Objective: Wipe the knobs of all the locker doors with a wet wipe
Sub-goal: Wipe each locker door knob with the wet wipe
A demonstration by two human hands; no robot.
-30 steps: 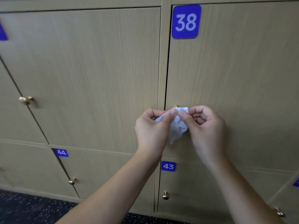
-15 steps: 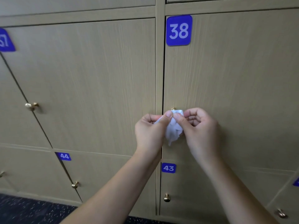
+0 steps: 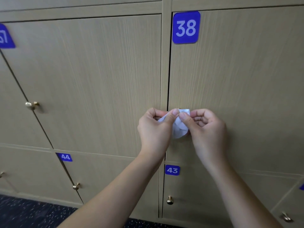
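Note:
A crumpled white wet wipe (image 3: 180, 127) is bunched over the knob of locker door 38 (image 3: 238, 83), at the door's left edge. The knob itself is almost fully hidden under the wipe. My left hand (image 3: 154, 129) pinches the wipe's left side between thumb and fingers. My right hand (image 3: 207, 129) pinches its right side, fingers curled. Both thumbs meet on top of the wipe.
Brass knobs show on the neighbouring doors: one at the left (image 3: 31, 105), one on door 44 (image 3: 76, 186), one on door 43 (image 3: 170, 200), and one at the bottom right (image 3: 286, 217). A dark speckled floor (image 3: 32, 213) runs below the lockers.
Both hands keep hold of the wipe on the knob of door 38, thumbs shifting slightly over it. The view has tilted up a little, so the lockers sit lower in frame.

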